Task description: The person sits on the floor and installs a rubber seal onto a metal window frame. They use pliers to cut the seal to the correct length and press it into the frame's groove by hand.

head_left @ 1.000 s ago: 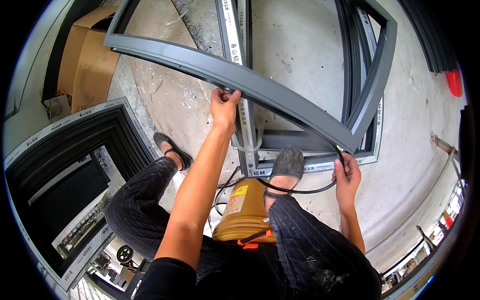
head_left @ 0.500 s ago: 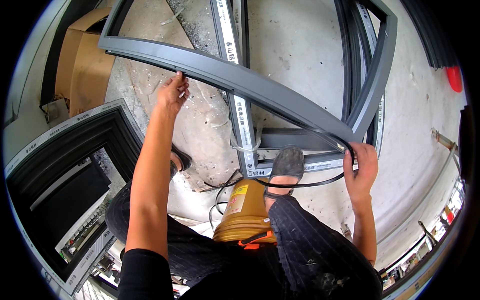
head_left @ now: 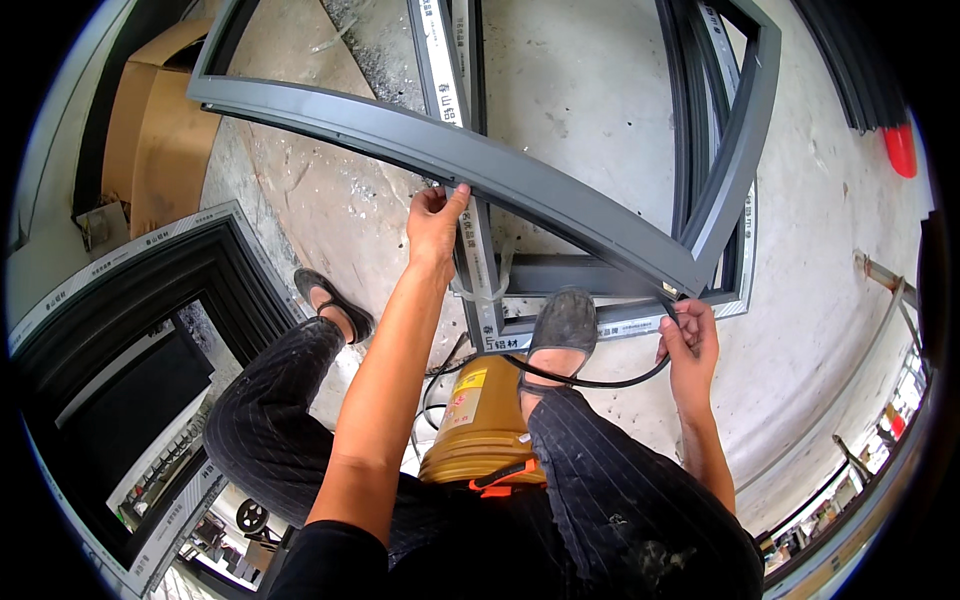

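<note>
A dark grey metal window frame (head_left: 440,142) lies slantwise ahead of me, its near bar running from upper left down to the right. At the middle of that bar's near edge is my left hand (head_left: 436,228), closed, with the thumb against the edge and the other fingers curled. Past the frame's lower right corner, my right hand (head_left: 693,352) pinches a black rubber sealing strip (head_left: 610,383). From there the strip sags leftward across my foot and over a yellow-brown bucket (head_left: 480,415). Whether the left fingers also touch a strip is hidden.
Under the grey frame is another frame with white printed film (head_left: 625,328). A black frame (head_left: 60,270) stands at left, below a cardboard box (head_left: 160,140). An orange-handled tool (head_left: 505,478) rests on the bucket. Dark profiles (head_left: 850,70) and a red object (head_left: 899,150) are far right.
My left hand has slid right and nearer along the bar. The right hand has shifted slightly left and down, still with the strip. My left foot shows more, and the view has shifted slightly.
</note>
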{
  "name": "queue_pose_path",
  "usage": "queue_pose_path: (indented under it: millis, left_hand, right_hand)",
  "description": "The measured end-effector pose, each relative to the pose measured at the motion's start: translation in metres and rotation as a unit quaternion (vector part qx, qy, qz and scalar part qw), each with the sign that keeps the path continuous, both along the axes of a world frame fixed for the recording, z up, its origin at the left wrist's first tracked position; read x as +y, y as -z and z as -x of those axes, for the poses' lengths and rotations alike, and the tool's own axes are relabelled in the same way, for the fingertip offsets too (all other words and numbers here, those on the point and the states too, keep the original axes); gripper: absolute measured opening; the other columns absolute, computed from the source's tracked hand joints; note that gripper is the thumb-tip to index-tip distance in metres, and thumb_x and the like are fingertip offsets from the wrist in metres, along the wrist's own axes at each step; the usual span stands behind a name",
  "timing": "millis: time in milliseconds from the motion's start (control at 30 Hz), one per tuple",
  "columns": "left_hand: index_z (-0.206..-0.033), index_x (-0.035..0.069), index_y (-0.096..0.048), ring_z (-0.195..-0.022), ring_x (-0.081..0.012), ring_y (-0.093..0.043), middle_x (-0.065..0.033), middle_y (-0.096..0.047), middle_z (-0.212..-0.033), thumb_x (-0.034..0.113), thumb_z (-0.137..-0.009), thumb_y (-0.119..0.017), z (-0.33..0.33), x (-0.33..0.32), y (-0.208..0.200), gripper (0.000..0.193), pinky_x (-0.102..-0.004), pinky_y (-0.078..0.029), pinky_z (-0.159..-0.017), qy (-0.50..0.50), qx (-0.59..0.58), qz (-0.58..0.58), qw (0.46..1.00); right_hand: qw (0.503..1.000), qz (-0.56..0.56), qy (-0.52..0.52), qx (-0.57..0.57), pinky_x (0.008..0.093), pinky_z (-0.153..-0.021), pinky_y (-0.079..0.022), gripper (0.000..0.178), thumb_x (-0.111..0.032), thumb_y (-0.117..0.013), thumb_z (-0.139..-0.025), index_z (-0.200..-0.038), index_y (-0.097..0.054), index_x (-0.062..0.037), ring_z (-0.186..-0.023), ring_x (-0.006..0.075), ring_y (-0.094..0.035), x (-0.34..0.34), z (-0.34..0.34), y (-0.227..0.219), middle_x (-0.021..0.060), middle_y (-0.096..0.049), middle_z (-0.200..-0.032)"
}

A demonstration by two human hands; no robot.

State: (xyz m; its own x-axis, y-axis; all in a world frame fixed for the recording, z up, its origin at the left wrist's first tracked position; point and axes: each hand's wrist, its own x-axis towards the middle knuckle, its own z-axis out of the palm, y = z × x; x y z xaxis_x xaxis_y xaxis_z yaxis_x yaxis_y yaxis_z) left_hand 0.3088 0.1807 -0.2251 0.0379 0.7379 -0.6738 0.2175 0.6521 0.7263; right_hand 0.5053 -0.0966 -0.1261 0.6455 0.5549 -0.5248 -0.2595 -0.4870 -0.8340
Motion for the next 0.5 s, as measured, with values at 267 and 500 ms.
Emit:
queue_pose_path:
  millis: [267,500]
  left_hand:
    - [-0.119,-0.006,-0.047,-0.096,-0.0189,-0.053,-0.0109,-0.058,-0.107,0.023,-0.082,-0.077,-0.011,-0.01,0.021,0.056,-0.033,-0.043,-0.086,0.007,0.074,-0.092,0.993]
    - [-0.116,-0.008,-0.052,-0.108,-0.0391,-0.054,-0.0253,-0.056,-0.115,0.022,-0.072,-0.081,-0.02,-0.017,0.021,0.06,-0.0432,-0.042,-0.094,0.069,0.18,-0.165,0.967]
  right_hand:
    - [1.0,0.016,0.025,0.01,0.0202,-0.048,-0.039,0.017,-0.008,-0.059,-0.092,-0.106,-0.052,0.001,-0.056,0.0056,-0.047,-0.001,-0.001,0.022,0.0057,-0.058,-0.078]
    - [0.999,0.015,0.033,-0.003,0.0191,-0.048,-0.038,0.02,-0.008,-0.06,-0.092,-0.106,-0.053,0.0024,-0.054,0.0055,-0.046,-0.003,-0.002,0.034,0.0063,-0.059,-0.078]
